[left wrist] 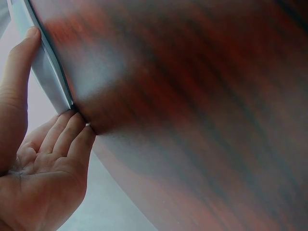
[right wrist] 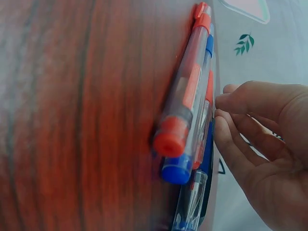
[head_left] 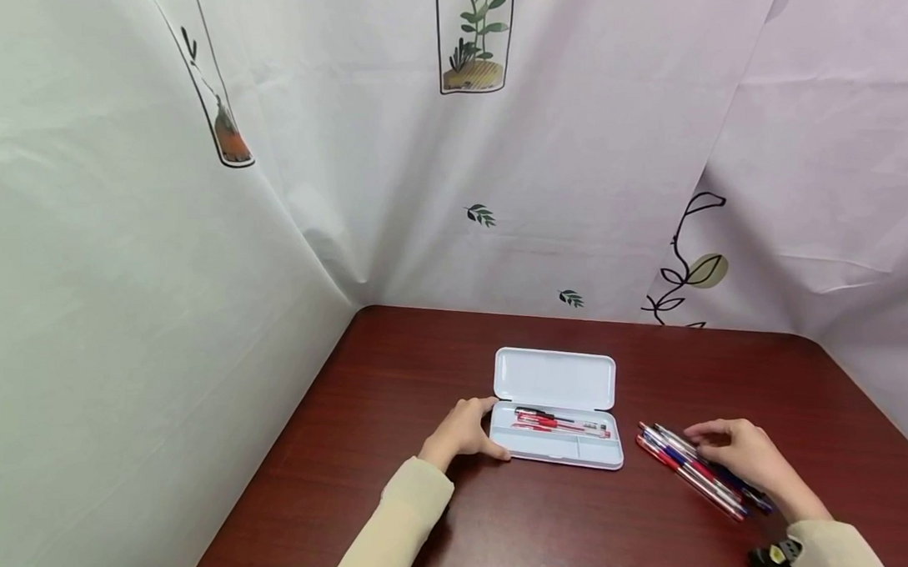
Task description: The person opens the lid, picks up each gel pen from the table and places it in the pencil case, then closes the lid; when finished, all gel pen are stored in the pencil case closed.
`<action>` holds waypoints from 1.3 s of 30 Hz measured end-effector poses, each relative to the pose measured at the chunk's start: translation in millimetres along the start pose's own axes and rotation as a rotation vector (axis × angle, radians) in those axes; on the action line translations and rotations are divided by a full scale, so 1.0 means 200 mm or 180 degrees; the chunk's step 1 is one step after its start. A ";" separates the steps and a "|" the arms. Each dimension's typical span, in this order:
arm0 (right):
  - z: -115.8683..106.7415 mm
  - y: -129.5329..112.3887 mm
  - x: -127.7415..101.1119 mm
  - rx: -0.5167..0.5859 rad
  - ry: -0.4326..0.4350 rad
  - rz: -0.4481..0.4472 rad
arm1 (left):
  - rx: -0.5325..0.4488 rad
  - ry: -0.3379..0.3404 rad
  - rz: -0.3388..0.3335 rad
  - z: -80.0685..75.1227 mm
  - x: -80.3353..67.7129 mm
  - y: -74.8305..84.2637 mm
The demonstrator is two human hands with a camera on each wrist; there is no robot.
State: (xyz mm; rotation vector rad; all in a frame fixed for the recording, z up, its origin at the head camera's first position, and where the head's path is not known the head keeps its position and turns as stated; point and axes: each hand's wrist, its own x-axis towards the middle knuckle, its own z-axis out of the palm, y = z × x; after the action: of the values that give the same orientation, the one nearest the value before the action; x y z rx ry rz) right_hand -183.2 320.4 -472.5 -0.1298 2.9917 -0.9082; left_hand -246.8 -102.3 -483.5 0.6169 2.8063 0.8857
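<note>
A white pencil case lies with its lid folded back on the table. Inside its tray are several pens with red and black parts. My left hand grips the case's left end, thumb at the front corner and fingers at the back; the left wrist view shows this hand against the case's side. To the right of the case, red, blue and black pens lie side by side in a slanted bundle. My right hand hovers at their right side, its fingertips close beside the pens.
The dark red wooden table has its far edge against a white curtain printed with plants. More curtain hangs along the left side. A small black object is by the right cuff.
</note>
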 end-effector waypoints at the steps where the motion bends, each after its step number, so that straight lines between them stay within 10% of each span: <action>1: 0.00 0.01 0.00 0.0021 -0.0019 0.0013 | -0.0001 -0.0003 -0.0002 0.00 0.00 0.00; 20: 0.02 -0.02 0.03 -0.0651 -0.0032 -0.0175 | -0.0011 0.0035 0.0024 0.00 -0.01 -0.01; 39: 0.02 0.00 0.01 -0.0445 0.0213 -0.0181 | -0.0049 0.0013 0.0015 -0.01 -0.01 0.01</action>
State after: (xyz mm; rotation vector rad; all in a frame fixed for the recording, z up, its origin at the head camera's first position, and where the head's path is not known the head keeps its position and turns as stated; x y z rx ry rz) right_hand -185.4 318.4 -475.5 -0.1903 3.1278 -0.7208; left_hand -244.0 -102.9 -481.3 0.6205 2.8002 0.9094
